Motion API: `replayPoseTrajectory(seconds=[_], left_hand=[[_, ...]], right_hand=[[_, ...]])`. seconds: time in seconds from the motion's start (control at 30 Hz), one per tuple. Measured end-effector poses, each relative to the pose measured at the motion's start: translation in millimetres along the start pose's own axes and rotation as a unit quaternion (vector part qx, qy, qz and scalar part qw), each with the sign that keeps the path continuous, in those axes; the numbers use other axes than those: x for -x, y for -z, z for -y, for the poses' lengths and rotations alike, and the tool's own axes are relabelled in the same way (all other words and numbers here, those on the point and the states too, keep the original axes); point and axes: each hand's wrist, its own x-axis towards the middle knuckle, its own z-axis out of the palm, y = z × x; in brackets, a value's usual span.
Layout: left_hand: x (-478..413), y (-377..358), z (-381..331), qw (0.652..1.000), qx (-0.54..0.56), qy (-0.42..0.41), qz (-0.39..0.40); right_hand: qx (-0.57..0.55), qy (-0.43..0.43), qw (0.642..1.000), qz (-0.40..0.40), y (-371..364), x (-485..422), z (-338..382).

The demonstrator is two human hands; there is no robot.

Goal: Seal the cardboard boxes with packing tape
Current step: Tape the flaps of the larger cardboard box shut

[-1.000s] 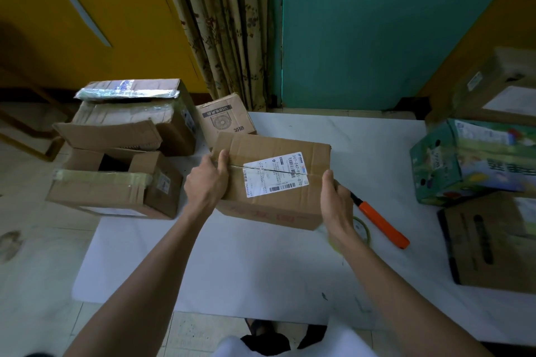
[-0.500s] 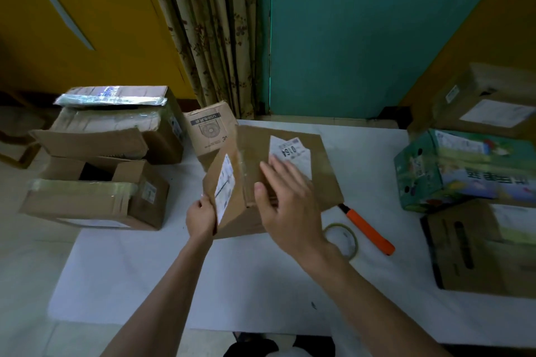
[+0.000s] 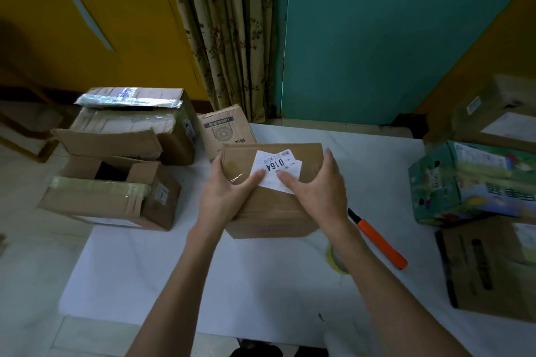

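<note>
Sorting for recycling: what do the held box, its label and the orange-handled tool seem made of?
The box looks like plain brown cardboard, matte; a glint suggests clear tape on top. The label is white paper, matte, printed 0164. The tool has a smooth bright orange handle, probably plastic; its dark tip's material I cannot tell.

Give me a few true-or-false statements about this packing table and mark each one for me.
1. The left hand and the right hand both hold the brown cardboard box. True.
2. The white label on top of it reads 0164. True.
3. The orange-handled tool is in the right hand. False: it lies on the white table, to the right of the box.
4. The tape roll sits on top of the box. False: it lies on the table, partly hidden by the right forearm.
5. The lower box on the left shows a dark gap between its top flaps. True.
</note>
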Motion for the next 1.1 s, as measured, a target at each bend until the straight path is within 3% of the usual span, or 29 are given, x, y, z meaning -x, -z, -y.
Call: replayPoseTrajectory(seconds=[0.1,0.23,0.43,0.6,0.8,1.1], left_hand=[[-5,-13,-5,0.997,-0.073,0.01,-0.016],[-11,-15,-4,0.996,-0.082,0.018,-0.026],[-14,-12,-1,0.994,-0.108,-0.033,-0.009],[-15,-11,-6,0.999,-0.045,0.012,0.005],[-7,-21,-15,0.989,-0.137,0.034,-0.041],[-13,-20,-10,0.988,-0.138,-0.023,-0.071]], right_hand=[[-0.048,-0.068,0.995,0.059,9,-16,-2],[-0.077,-0.054,0.995,0.036,6,-22,-10],[-0.063,-0.013,0.998,0.025,10,-24,-18],[-0.057,-0.046,0.996,0.056,12,-17,-16],[-0.008,-0.053,0.998,0.03,8,-16,-10],[0.032,0.004,0.999,-0.034,7,-18,-14]])
